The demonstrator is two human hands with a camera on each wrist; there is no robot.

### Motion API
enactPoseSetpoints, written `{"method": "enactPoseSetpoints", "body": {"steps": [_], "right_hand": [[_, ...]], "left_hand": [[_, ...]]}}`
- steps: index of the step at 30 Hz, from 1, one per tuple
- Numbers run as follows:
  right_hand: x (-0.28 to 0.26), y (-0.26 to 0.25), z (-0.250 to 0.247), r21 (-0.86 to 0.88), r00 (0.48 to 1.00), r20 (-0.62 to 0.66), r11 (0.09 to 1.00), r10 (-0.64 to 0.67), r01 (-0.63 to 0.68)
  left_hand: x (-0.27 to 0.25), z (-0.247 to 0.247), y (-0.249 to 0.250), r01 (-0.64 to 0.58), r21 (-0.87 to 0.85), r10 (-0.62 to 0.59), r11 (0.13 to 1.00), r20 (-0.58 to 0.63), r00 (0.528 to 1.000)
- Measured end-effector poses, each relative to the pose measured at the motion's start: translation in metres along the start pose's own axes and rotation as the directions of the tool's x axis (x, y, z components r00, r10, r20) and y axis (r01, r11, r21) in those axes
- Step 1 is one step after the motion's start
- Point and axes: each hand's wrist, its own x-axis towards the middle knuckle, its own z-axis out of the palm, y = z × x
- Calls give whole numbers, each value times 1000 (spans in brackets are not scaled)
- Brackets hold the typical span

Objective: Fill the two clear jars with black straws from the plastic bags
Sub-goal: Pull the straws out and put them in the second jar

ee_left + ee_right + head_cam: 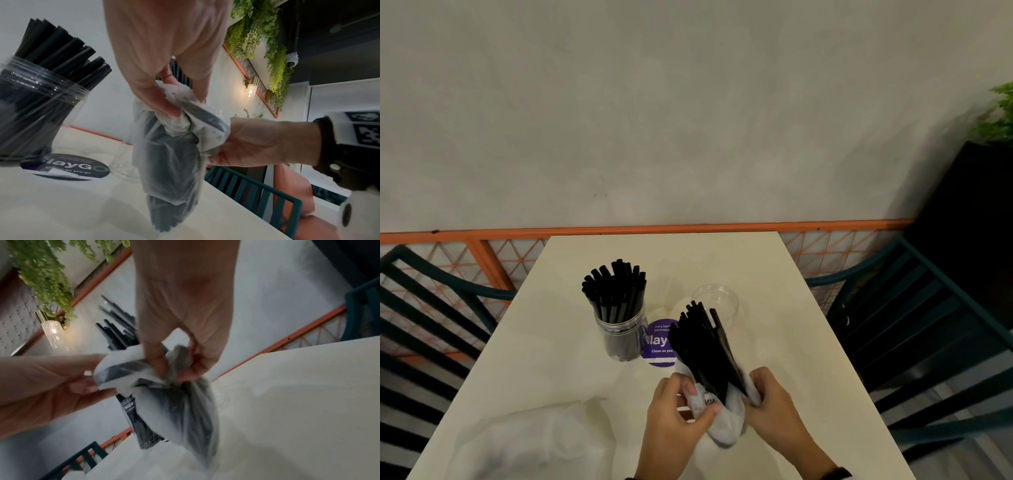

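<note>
Near the table's front, both hands hold a translucent plastic bag (pixel 724 423) with a bundle of black straws (pixel 703 346) in it. The straws' bare upper ends lean away toward the empty clear jar (pixel 715 298). My left hand (pixel 697 401) pinches the bag's crumpled rim on the left, and my right hand (pixel 755 394) pinches it on the right. The left wrist view shows the left hand (pixel 174 97) gripping the bag (pixel 170 162). In the right wrist view the right hand (pixel 173 371) grips the bag (pixel 185 410). A second clear jar (pixel 621 337), packed with upright black straws, stands to the left.
A round purple sticker (pixel 658 344) lies on the white table (pixel 808 359) between the jars. A crumpled empty plastic bag (pixel 527 442) lies at the front left. Dark teal chairs (pixel 914 325) flank the table, and an orange lattice rail (pixel 654 229) runs behind it.
</note>
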Motion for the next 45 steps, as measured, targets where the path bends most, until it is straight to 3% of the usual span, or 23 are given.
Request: {"method": "enactPoseSetpoints", "body": {"steps": [3, 5, 11, 14, 17, 22, 25, 28, 30, 33, 34, 36, 38, 41, 44, 45], "right_hand": [[-10, -8, -9, 182, 950, 312, 983, -24, -35], [-15, -12, -13, 193, 920, 392, 979, -23, -58], [-13, -11, -5, 97, 979, 160, 989, -127, 113], [-12, -7, -6, -94, 972, 142, 975, -186, 200], [-13, -2, -2, -197, 960, 165, 947, -224, 255], [-21, -5, 0, 85, 961, 238, 989, -139, 122], [-16, 2, -6, 196, 977, 177, 977, -122, 86], [-8, 11, -11, 227, 992, 100, 972, -83, 58], [-4, 21, -12, 221, 997, 42, 974, -59, 49], [-4, 31, -7, 253, 999, -5, 967, -38, 38], [-5, 32, -5, 262, 999, -11, 964, -36, 38], [-4, 31, -1, 258, 999, -5, 965, -48, 48], [-3, 29, 2, 226, 999, 1, 973, -54, 53], [0, 30, 5, 157, 998, 5, 986, -56, 55], [0, 41, 7, 102, 1000, 20, 995, -11, 8], [-1, 45, 8, 98, 1000, 17, 995, -7, 5]], "left_hand": [[2, -2, -2, -20, 87, 26, 996, -67, 997], [2, -2, 0, -21, 122, 31, 992, -85, 996], [1, 0, 1, -51, 93, 56, 994, -55, 997], [-1, -2, 2, -62, 51, 62, 997, 11, 998], [-1, -1, 0, -50, 65, 51, 997, -15, 999], [1, -1, -1, -90, 88, 95, 992, -57, 994], [-4, 0, -1, -114, 69, 114, 991, 3, 994], [-8, -5, 9, -84, 52, 73, 995, 190, 979], [-7, -10, 22, -74, 70, 62, 995, 158, 985], [2, -18, 46, -166, 204, 191, 965, -110, 975], [6, -18, 56, -205, 267, 245, 942, -128, 961], [16, -14, 72, -308, 381, 357, 872, -64, 932], [25, -4, 83, -361, 464, 390, 809, 35, 920], [36, 19, 79, -276, 571, 256, 773, 116, 960], [40, 30, 77, -175, 671, 33, 720, 219, 975], [42, 32, 74, -170, 699, 35, 695, 203, 978]]}}
